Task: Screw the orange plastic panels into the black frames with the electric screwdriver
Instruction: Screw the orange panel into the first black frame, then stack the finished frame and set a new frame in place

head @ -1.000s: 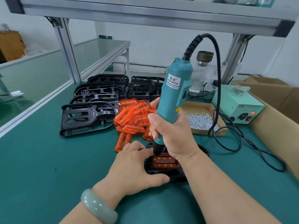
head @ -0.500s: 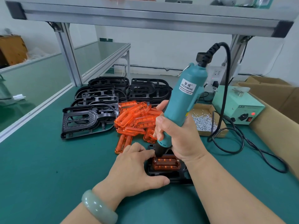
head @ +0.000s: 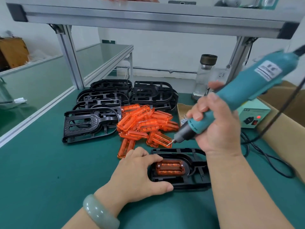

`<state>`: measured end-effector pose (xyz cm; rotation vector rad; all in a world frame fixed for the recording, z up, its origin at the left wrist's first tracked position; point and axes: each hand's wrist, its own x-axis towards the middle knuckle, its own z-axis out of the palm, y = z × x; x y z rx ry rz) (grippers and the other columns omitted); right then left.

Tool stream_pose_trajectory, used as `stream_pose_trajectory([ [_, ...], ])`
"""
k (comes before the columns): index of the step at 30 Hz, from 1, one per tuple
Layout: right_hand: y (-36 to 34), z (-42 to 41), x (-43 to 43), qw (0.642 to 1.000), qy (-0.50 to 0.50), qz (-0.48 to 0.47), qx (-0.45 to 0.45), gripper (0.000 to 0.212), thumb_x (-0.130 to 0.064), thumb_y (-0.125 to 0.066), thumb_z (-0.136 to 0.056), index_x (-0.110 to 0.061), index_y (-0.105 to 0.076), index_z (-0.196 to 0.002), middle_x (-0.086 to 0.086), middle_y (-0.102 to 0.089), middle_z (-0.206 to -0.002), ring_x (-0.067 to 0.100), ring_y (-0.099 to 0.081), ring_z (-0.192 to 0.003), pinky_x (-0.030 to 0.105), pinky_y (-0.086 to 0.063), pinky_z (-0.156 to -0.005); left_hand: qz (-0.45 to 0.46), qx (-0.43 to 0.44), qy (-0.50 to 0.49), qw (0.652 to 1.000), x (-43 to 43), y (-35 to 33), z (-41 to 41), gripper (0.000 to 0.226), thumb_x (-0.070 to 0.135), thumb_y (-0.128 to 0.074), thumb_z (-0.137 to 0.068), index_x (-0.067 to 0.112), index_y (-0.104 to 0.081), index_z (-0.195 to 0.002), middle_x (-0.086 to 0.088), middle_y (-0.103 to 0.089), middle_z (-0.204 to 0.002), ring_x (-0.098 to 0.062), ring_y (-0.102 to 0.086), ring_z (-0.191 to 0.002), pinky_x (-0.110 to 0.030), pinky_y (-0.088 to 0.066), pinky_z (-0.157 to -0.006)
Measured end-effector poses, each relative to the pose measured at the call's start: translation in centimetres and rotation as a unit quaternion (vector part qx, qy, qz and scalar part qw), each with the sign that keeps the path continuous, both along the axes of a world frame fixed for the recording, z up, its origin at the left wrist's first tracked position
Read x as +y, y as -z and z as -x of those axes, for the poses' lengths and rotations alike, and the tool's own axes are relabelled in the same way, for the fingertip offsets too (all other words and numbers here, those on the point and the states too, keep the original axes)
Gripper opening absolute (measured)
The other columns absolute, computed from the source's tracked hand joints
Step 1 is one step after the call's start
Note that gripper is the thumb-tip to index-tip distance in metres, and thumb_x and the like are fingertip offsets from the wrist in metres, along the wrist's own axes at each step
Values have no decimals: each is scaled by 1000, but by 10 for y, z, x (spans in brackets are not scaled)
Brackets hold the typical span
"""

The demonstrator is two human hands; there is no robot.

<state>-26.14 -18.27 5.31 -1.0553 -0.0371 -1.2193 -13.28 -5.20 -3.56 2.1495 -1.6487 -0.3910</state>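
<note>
A black frame (head: 186, 183) lies flat on the green mat in front of me with an orange panel (head: 170, 167) seated in it. My left hand (head: 140, 176) grips the frame's left end, thumb along its near edge. My right hand (head: 216, 129) holds the teal electric screwdriver (head: 247, 91) tilted up to the right, its bit tip hanging above and behind the frame, clear of the panel. A heap of loose orange panels (head: 145, 124) sits just beyond. Stacks of black frames (head: 92, 124) stand further back and to the left.
A cardboard tray of screws (head: 182, 113) sits behind my right hand. A green power box (head: 252, 116) with a red light is at the right, its black cable (head: 270, 161) looping over the mat. A glass bottle (head: 204, 75) and an aluminium upright (head: 69, 58) stand behind. Cardboard boxes (head: 283, 129) line the right edge.
My right hand has lifted the screwdriver off the panel and swung it up and to the right, from nearly upright to steeply tilted. The left hand stays on the frame.
</note>
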Motion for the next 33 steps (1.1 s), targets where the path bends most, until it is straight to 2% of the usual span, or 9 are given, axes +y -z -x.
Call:
stream_pose_trajectory([
  [6, 32, 33, -17, 982, 88, -158, -58, 8, -20, -49, -92, -26, -55, -93, -12, -48, -58, 4, -45, -47, 19, -46, -59, -28, 18, 14, 999, -3, -11, -1, 97, 92, -43, -46, 47, -46, -131, 22, -33, -104, -4, -33, -108, -25, -35, -97],
  [10, 51, 45, -25, 957, 80, -253, -116, 6, -25, -50, -90, -25, -55, -91, -13, -47, -56, 0, -44, -45, 16, -46, -57, 59, 8, 40, 997, -9, -18, 5, 84, 81, -55, -57, 41, -48, -131, 21, -32, -116, -2, -26, -116, -20, -28, -101],
  [12, 56, 48, -28, 949, 66, -276, -140, 7, -27, -54, -83, -23, -56, -89, -13, -47, -56, -1, -44, -45, 16, -46, -56, 56, 3, 84, 995, -15, -19, 11, 90, 76, -62, -59, 41, -38, -138, 19, -24, -136, -2, -15, -129, -26, -19, -113],
  [14, 58, 51, -30, 945, 50, -284, -155, 9, -27, -54, -82, -22, -57, -89, -13, -47, -57, -1, -45, -45, 16, -47, -56, 11, -16, 120, 993, -23, -18, 16, 100, 74, -65, -61, 42, -21, -144, 17, -6, -152, -3, 1, -139, -34, -5, -116],
  [17, 61, 53, -32, 941, 19, -292, -170, 11, -28, -54, -83, -20, -57, -90, -13, -46, -57, 0, -45, -45, 14, -47, -55, -26, -62, 141, 988, -36, -14, 25, 103, 71, -65, -66, 39, -10, -147, 3, 4, -158, -15, 11, -145, -43, 7, -117],
  [22, 65, 55, -32, 942, -2, -289, -169, 13, -30, -53, -83, -21, -59, -91, -14, -47, -58, -1, -45, -46, 13, -47, -57, 21, -77, 126, 989, -40, -8, 35, 89, 60, -68, -70, 37, -25, -144, -3, -20, -150, -19, -10, -138, -36, -4, -115],
  [25, 66, 55, -33, 943, -9, -284, -171, 14, -28, -55, -81, -20, -62, -89, -14, -47, -58, -1, -46, -46, 12, -47, -57, 95, -94, 89, 987, -31, -8, 31, 86, 63, -67, -66, 38, -30, -140, 3, -22, -143, -15, -11, -133, -35, -6, -115],
  [29, 67, 53, -32, 939, -27, -288, -185, 14, -27, -55, -81, -19, -63, -89, -13, -47, -58, -1, -46, -46, 12, -47, -57, 181, -134, 17, 974, -13, -15, 10, 85, 66, -61, -63, 37, -35, -137, 2, -25, -139, -19, -16, -132, -45, -11, -116],
  [33, 67, 49, -30, 940, -26, -293, -174, 14, -27, -55, -81, -19, -61, -91, -13, -47, -59, -1, -47, -46, 12, -48, -57, 236, -155, -81, 956, 10, -24, -28, 85, 62, -64, -56, 24, -52, -131, -10, -41, -132, -30, -34, -124, -54, -23, -110],
])
